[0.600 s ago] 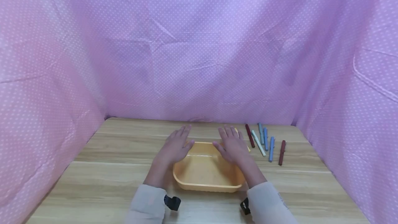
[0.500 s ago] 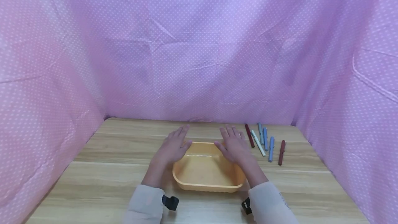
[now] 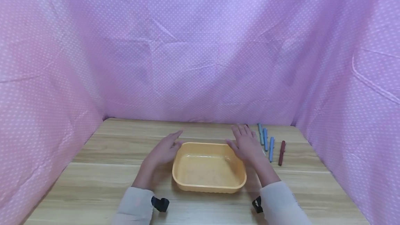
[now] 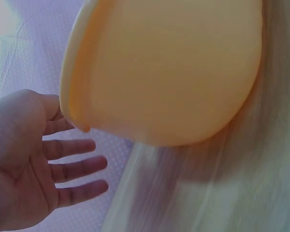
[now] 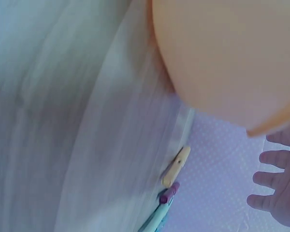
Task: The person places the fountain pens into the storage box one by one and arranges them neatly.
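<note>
A yellow-orange plastic tray (image 3: 209, 173) with rounded corners sits on the table, its inside bare. Just off its far left corner is my left hand (image 3: 163, 151), fingers extended. The left wrist view shows that hand's palm (image 4: 21, 159) with spread fingers, the upper ones partly hidden behind the tray rim. At the far right corner my right hand (image 3: 247, 147) has its fingers straight, its thumb near the rim. It covers much of the pens nearest the tray. In the right wrist view its fingers (image 5: 270, 180) are spread beside the tray wall (image 5: 217, 63) and hold nothing.
Right of my right hand lie a grey-blue pen (image 3: 260, 134), two blue pens (image 3: 271, 149) and a dark red pen (image 3: 282, 153). The right wrist view also shows a yellow pen (image 5: 176, 166). Pink dotted cloth (image 3: 200, 61) encloses the wooden table (image 3: 103, 176).
Both hands have moved apart from the tray's far corners, left hand leftward and right hand rightward over the nearer pens. The tray has stayed about where it was.
</note>
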